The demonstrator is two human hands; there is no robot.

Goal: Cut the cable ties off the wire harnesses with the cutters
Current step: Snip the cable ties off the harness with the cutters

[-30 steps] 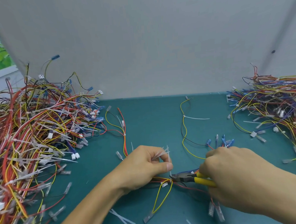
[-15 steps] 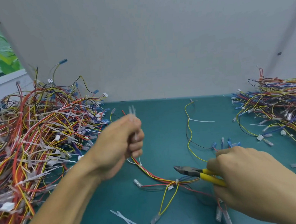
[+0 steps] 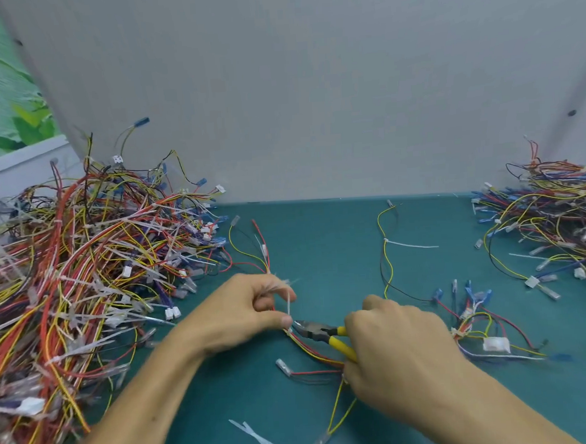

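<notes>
A wire harness (image 3: 313,352) of red, yellow and black wires lies on the green mat between my hands. My left hand (image 3: 242,310) pinches it at a white cable tie (image 3: 288,304) whose tail sticks up by my thumb, and several cut white ties show in its fingers. My right hand (image 3: 395,349) grips yellow-handled cutters (image 3: 320,333). Their dark jaws point left and sit at the tie, just under my left thumb.
A big tangled pile of harnesses (image 3: 83,286) with white ties fills the left side. Another pile (image 3: 559,219) lies at the right. A single yellow-black harness (image 3: 386,250) lies at the back, a small bundle (image 3: 480,330) right of my hand, cut tie pieces (image 3: 260,440) near the front edge. A grey wall (image 3: 311,100) stands behind.
My left hand had lifted up and left with the cut ties; it has come back down onto the harness. The cutters moved left to the tie by my thumb.
</notes>
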